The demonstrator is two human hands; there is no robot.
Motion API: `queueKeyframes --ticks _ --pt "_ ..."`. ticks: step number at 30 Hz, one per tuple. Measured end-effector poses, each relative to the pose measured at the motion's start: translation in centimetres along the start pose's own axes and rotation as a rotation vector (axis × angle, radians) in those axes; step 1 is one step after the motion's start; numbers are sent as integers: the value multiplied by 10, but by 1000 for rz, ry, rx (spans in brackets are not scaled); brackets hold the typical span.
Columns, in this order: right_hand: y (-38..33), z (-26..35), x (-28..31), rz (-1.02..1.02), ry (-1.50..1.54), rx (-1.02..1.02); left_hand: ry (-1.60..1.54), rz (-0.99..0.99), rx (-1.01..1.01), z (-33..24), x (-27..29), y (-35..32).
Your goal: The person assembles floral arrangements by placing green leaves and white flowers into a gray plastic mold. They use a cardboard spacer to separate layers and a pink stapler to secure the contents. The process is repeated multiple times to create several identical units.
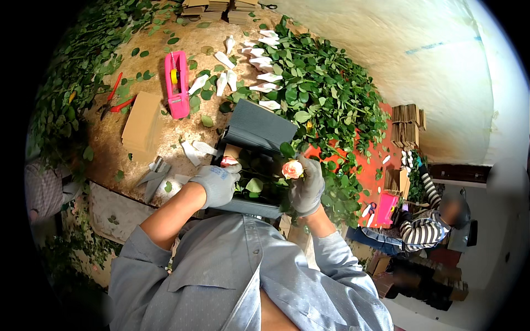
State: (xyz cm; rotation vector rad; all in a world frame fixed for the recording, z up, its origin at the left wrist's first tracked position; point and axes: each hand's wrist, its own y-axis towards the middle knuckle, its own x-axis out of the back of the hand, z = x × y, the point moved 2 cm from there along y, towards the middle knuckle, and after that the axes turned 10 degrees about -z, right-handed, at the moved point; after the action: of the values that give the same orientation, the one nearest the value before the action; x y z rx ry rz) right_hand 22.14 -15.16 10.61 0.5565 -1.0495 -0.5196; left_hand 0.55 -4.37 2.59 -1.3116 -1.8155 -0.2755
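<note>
My right hand [307,187], in a grey glove, has its fingers closed on a peach-pink rose [292,169] with green leaves about its stem. My left hand [219,184], gloved alike, is closed at a second pink rose [228,161] over the left side of a dark grey box-like holder [259,207]. Its fingertips partly hide that bloom. Between my hands, green leaves and stems lie inside the holder. A dark grey flap or panel [262,124] stands at the holder's far side.
Beyond are a pink tape dispenser [178,94], red-handled pruners [115,99], cardboard sheets [142,124] and several white wrapped bundles [265,60]. Leafy stems [320,83] are heaped at far right and left. A co-worker in striped sleeves [422,234] is at the right.
</note>
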Motion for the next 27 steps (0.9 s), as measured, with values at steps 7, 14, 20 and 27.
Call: queueKeyframes --ticks 7,14,20,27 --pt "1 3 -7 70 24 27 25 30 29 0 1 -2" --pt "-9 -3 -92 650 -324 46 16 62 27 -9 13 3" --pt "-26 -12 -127 716 -335 86 -8 49 27 -7 10 0" --pt "-37 -26 -134 739 -190 40 16 83 37 -16 17 -1"
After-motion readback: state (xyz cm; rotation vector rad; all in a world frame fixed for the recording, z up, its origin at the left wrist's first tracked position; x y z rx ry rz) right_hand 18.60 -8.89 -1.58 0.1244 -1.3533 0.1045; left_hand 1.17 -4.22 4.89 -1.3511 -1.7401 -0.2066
